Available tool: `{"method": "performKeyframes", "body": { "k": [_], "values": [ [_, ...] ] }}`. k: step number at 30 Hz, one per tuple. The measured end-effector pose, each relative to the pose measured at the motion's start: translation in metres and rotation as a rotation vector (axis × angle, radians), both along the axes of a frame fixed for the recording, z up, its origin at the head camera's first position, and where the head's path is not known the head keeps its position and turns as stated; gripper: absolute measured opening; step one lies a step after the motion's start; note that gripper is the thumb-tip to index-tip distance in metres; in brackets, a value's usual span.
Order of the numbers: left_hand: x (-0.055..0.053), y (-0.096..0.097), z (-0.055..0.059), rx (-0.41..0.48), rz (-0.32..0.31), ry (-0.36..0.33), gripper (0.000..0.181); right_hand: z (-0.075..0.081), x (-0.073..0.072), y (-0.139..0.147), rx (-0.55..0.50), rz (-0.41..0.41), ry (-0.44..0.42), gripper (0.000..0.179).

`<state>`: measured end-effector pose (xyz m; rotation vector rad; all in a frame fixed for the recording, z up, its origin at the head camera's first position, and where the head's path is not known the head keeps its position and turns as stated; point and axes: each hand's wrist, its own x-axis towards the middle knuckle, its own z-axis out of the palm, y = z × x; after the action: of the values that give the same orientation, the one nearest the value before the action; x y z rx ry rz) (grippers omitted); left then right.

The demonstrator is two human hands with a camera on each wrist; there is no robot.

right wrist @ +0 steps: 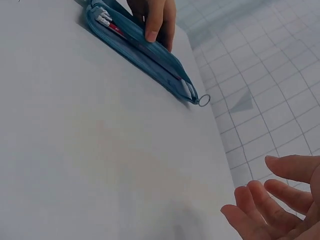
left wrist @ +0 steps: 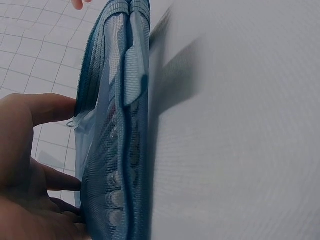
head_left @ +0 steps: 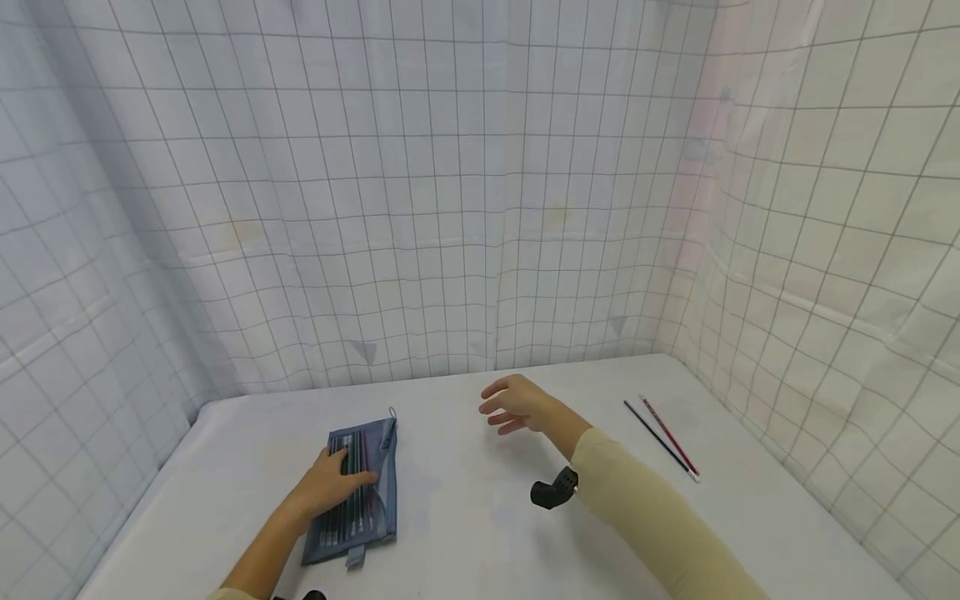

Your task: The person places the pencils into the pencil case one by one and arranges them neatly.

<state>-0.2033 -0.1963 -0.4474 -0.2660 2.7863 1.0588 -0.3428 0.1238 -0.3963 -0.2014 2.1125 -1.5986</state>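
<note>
A blue mesh pencil case [head_left: 388, 517] lies on the table at the left, with several pencils [head_left: 347, 500] showing through it. My left hand [head_left: 330, 483] rests on top of it, thumb and fingers spread apart and touching the mesh. In the right wrist view, the case's zipper side [right wrist: 150, 65] gapes, and white and red pencil ends [right wrist: 107, 22] show inside. My right hand [head_left: 519, 404] hovers over the middle of the table, fingers loosely bent and holding nothing. Two pencils, one black [head_left: 656, 437] and one red [head_left: 671, 435], lie at the right.
The white table [head_left: 465, 533] meets grid-patterned curtains [head_left: 465, 208] at the back and on both sides. A metal ring [right wrist: 204, 100] hangs from the zipper end of the case. A black device [head_left: 553, 490] sits at my right wrist.
</note>
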Motion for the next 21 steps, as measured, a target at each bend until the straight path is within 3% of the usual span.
{"method": "performKeyframes", "body": {
  "k": [11, 21],
  "values": [
    [-0.001, 0.000, -0.001, 0.006, 0.006, -0.002, 0.099, 0.003, -0.013, 0.035, 0.020, 0.027, 0.048, 0.043],
    [-0.002, -0.001, -0.002, 0.003, 0.008, -0.005, 0.100, 0.010, -0.018, 0.070, 0.068, -0.017, 0.141, 0.045]
  ]
}}
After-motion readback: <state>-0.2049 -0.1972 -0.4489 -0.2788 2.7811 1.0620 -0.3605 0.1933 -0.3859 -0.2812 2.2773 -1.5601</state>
